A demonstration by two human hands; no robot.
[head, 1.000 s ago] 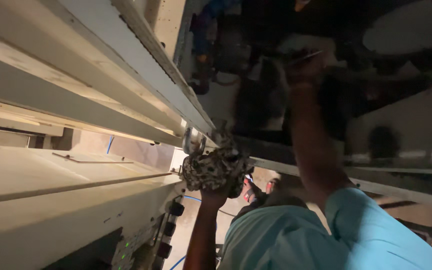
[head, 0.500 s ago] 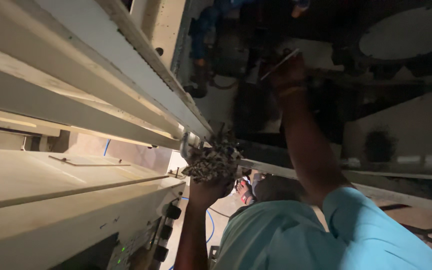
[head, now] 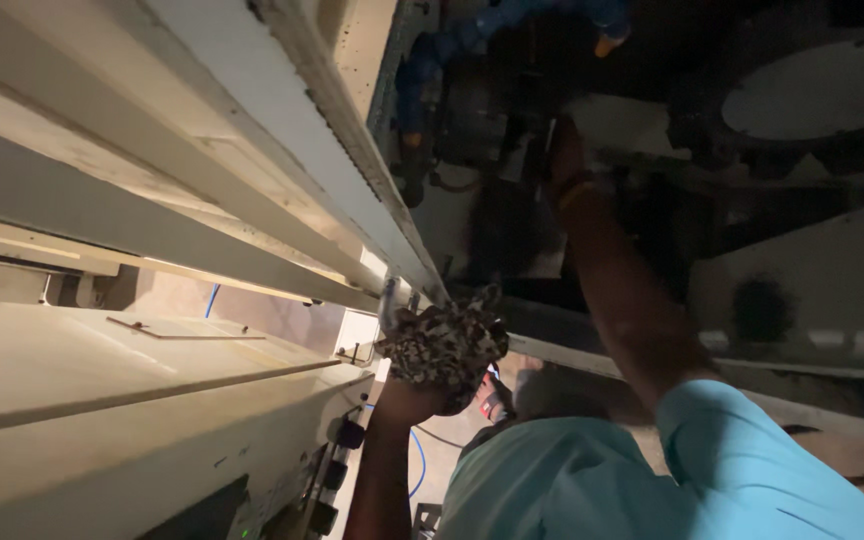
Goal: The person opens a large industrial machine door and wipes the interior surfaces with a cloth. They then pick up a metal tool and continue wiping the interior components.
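Cream machine housing walls off the left. The left hand, gripping a speckled rag, fills the narrow gap at the housing's lower edge. The right hand reaches into a dark cavity crowded by blue segmented hoses and a pale round plate; open floor lies below.

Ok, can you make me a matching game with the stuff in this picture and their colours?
Things:
1. cloth bunched in a person's raised hand
2. shirt
3. bendy hose at the top
4. round disc at the top right

Colours:
a. dark blue
b. pale, whitish
c. black and white spots
d. light turquoise

Pairs: 1-c, 2-d, 3-a, 4-b
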